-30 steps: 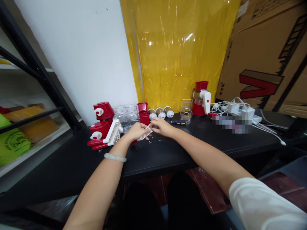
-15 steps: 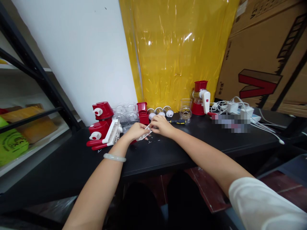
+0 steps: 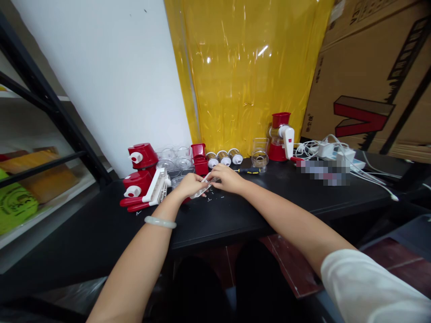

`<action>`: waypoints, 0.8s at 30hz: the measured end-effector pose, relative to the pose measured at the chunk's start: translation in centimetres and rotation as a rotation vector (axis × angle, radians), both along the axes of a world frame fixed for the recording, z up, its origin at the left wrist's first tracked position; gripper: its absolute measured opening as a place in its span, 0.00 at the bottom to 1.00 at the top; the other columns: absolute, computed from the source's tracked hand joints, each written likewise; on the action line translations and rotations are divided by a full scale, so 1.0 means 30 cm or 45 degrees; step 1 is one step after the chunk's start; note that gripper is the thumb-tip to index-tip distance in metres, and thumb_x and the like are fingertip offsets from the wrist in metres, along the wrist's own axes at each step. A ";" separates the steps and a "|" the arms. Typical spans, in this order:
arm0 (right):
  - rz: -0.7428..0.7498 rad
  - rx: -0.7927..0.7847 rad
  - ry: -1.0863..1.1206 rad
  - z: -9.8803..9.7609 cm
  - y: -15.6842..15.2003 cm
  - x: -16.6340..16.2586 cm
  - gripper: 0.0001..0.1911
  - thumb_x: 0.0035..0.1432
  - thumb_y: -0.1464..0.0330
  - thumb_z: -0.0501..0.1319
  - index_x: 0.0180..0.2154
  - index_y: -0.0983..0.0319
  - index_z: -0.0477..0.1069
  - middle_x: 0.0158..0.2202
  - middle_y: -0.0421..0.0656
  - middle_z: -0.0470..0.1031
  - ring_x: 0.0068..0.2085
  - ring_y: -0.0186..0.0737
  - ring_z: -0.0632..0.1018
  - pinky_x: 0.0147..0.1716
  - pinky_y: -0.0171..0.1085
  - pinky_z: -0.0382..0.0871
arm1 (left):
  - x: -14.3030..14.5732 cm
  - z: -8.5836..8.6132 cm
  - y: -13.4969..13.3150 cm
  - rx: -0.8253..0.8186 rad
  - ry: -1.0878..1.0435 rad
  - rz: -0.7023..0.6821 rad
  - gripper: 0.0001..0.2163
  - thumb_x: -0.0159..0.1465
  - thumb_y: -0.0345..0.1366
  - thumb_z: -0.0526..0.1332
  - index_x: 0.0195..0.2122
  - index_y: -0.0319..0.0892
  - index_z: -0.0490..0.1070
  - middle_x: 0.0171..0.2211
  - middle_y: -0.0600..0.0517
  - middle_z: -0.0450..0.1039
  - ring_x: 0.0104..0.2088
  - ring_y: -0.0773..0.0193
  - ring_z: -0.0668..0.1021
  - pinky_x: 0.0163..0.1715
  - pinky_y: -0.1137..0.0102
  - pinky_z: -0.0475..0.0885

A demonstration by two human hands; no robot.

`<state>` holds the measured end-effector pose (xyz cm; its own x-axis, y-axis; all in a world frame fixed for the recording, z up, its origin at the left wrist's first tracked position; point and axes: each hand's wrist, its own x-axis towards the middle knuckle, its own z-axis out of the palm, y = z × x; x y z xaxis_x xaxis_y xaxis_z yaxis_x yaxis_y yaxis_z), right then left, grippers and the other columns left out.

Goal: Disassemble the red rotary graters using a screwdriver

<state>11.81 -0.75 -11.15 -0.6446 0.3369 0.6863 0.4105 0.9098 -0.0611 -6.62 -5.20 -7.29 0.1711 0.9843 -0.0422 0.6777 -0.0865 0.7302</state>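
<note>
Head view: the left hand (image 3: 191,185) and right hand (image 3: 227,178) are meeting above the flat black tabletop (image 3: 215,224), fingers curling inward. The left is grasping a white, elongated plastic part (image 3: 198,193); the right, its back facing upward, is pinching the farther portion. Between them, the part is slanting, its long axis running from near left to far right.

Black tabletop (image 3: 215,224): red grinder (image 3: 278,153) upright; left of it, clear container (image 3: 260,159), screwdriver (image 3: 249,171), three drums (image 3: 223,158); right, white cables (image 3: 308,149).
</note>
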 end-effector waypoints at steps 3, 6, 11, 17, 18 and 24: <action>-0.009 0.015 -0.001 -0.003 0.009 -0.001 0.08 0.57 0.72 0.62 0.39 0.61 0.76 0.36 0.46 0.74 0.41 0.43 0.70 0.43 0.41 0.63 | 0.000 -0.002 0.002 0.024 0.036 0.008 0.08 0.56 0.36 0.63 0.29 0.36 0.78 0.25 0.48 0.79 0.25 0.61 0.81 0.23 0.74 0.71; -0.013 0.010 -0.005 -0.005 0.013 0.001 0.07 0.57 0.72 0.62 0.38 0.61 0.77 0.36 0.45 0.74 0.41 0.42 0.70 0.43 0.41 0.63 | 0.001 -0.002 0.001 0.032 0.050 0.017 0.08 0.56 0.36 0.63 0.30 0.36 0.78 0.25 0.48 0.79 0.25 0.60 0.81 0.23 0.73 0.71; -0.068 0.009 -0.028 0.005 -0.010 0.002 0.09 0.53 0.72 0.64 0.39 0.61 0.76 0.38 0.46 0.71 0.43 0.44 0.67 0.45 0.43 0.62 | 0.002 -0.008 0.003 0.044 0.055 0.021 0.08 0.57 0.36 0.62 0.31 0.36 0.78 0.24 0.48 0.79 0.25 0.59 0.81 0.23 0.73 0.71; -0.187 -0.157 0.249 -0.011 0.021 0.010 0.09 0.55 0.70 0.62 0.40 0.62 0.71 0.41 0.47 0.65 0.46 0.45 0.66 0.48 0.47 0.63 | 0.008 -0.025 0.007 0.095 0.007 -0.016 0.08 0.57 0.35 0.62 0.37 0.37 0.75 0.27 0.48 0.79 0.24 0.59 0.81 0.22 0.72 0.72; -0.197 -0.224 0.315 -0.020 0.039 0.015 0.12 0.53 0.70 0.63 0.42 0.62 0.70 0.42 0.47 0.64 0.47 0.46 0.67 0.50 0.48 0.63 | 0.009 -0.026 0.007 0.094 -0.004 -0.029 0.09 0.57 0.35 0.62 0.38 0.37 0.74 0.28 0.48 0.79 0.24 0.59 0.81 0.22 0.71 0.72; -0.067 -0.865 0.459 -0.072 0.123 0.045 0.24 0.53 0.70 0.63 0.52 0.60 0.63 0.43 0.43 0.70 0.43 0.39 0.74 0.47 0.44 0.68 | 0.007 -0.015 -0.010 0.394 0.257 -0.155 0.12 0.60 0.38 0.60 0.42 0.40 0.75 0.32 0.48 0.80 0.29 0.59 0.81 0.30 0.70 0.73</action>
<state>13.17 2.94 -13.30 -0.3914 0.7836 0.4824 0.3010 0.6044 -0.7376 -6.41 -5.49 -7.75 0.3061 0.9288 0.2088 0.7764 -0.3705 0.5098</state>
